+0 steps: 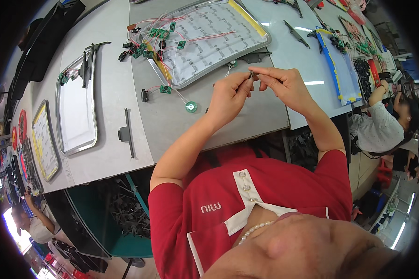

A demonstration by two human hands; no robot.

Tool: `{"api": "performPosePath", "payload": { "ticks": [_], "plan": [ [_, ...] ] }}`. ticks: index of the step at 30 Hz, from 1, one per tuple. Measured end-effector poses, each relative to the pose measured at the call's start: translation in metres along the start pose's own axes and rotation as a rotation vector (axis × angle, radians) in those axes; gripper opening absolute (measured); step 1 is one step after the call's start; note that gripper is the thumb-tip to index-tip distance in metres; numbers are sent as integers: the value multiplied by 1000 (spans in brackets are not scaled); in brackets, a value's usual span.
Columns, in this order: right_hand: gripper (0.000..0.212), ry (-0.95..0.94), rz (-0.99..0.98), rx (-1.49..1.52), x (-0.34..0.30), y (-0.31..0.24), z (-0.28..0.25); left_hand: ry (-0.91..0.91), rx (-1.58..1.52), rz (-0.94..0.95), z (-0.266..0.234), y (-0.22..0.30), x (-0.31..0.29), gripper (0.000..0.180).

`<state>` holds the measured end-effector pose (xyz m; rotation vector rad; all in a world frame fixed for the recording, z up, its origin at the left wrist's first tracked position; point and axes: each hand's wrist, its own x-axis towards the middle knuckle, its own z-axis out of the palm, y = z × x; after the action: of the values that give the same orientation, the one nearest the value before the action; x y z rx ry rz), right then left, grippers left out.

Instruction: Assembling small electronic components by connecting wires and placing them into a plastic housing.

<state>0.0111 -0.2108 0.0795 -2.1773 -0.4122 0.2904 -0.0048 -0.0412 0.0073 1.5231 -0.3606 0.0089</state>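
Observation:
My left hand [229, 98] and my right hand [286, 88] meet fingertip to fingertip above the grey table. Both pinch at a tiny dark part [251, 74], mostly hidden by the fingers, whose kind I cannot make out. Just left of my left hand lies a round green circuit board [191, 107], wired to a small rectangular green board [165, 89] and a black component [145, 96]. Beyond my hands, a metal-rimmed tray [209, 42] carries rows of small parts. Wired green boards [159, 33] are heaped at its left end.
On the left lie a white tray [77, 116], a dark bracket strip [128, 134] and a yellow-edged tray [45, 139]. A blue-edged tray [335, 69] stands to the right. Below the table is a teal bin [130, 244] of black parts. Co-workers sit at both sides.

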Motion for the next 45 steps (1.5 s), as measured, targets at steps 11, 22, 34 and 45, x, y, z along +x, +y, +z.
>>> {"api": "performPosePath", "payload": {
  "ticks": [11, 22, 34, 45],
  "plan": [
    [33, 258, -411, -741, -4, 16, 19, 68, -14, 33, 1, -1, 1, 13],
    [31, 125, -274, -196, 3, 11, 11, 57, -23, 70, -2, -3, 2, 18],
    [44, 317, -610, -850, 1, 19, 20, 78, -76, -91, 3, 1, -2, 13],
    [20, 82, -54, 212, 15, 22, 16, -50, -212, -161, -5, 1, 6, 18]
  ]
}}
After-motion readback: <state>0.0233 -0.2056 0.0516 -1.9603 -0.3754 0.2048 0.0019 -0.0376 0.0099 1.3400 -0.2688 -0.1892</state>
